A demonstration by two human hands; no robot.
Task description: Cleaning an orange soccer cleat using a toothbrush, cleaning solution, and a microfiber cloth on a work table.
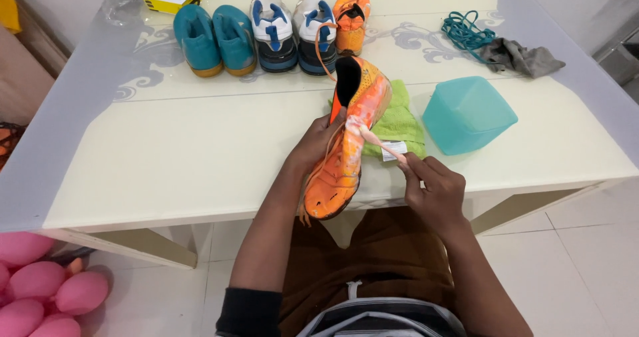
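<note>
Left hand grips the orange sports shoe by its side, sole toward 7 o'clock, above the tabletop edge. Right hand pinches a toothbrush, bristles touching the shoe's upper. Green cloth lies just behind, a teal container at 3 o'clock. Five shoes line up at 12 o'clock.

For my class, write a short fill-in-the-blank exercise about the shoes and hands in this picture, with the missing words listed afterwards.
1. The left hand holds an ____ sports shoe.
2. The right hand pulls the shoe's ____.
3. Under the held shoe lies a ____ towelling cloth.
4. The turquoise plastic box stands on the white ____.

Missing words: orange; lace; green; table
</note>
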